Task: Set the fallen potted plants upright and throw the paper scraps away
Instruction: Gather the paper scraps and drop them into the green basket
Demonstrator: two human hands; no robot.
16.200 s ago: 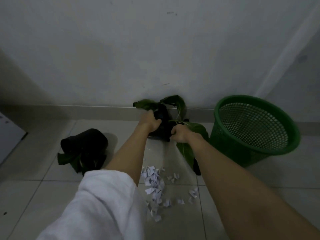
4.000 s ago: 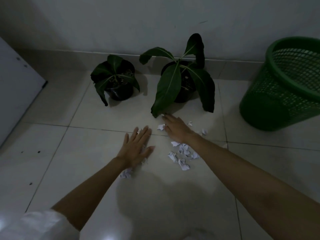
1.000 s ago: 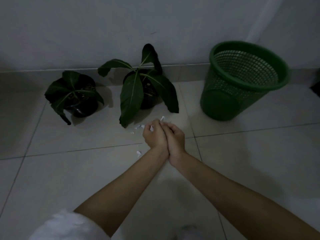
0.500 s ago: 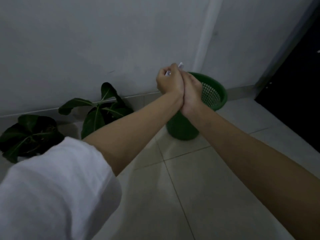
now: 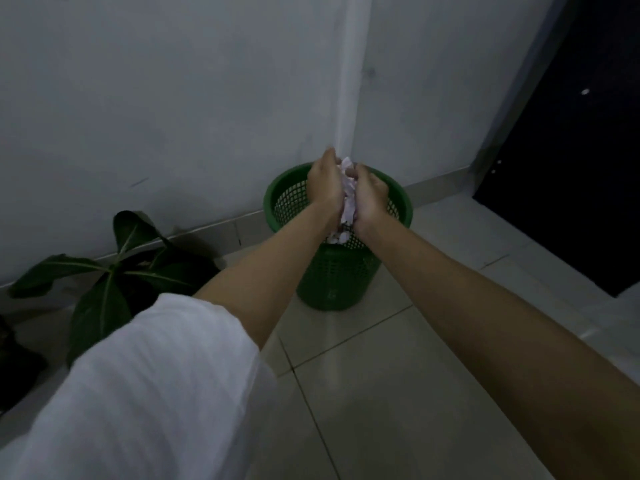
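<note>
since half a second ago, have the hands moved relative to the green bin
Yes. The cupped left hand and right hand have dropped toward the green bin mouth, parting slightly, with paper scraps spilling between them.

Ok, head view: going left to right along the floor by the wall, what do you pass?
Dark-leaved potted plant → green plastic mesh wastebasket, with the left hand and right hand cupped above it around white paper scraps → dark doorway.
</note>
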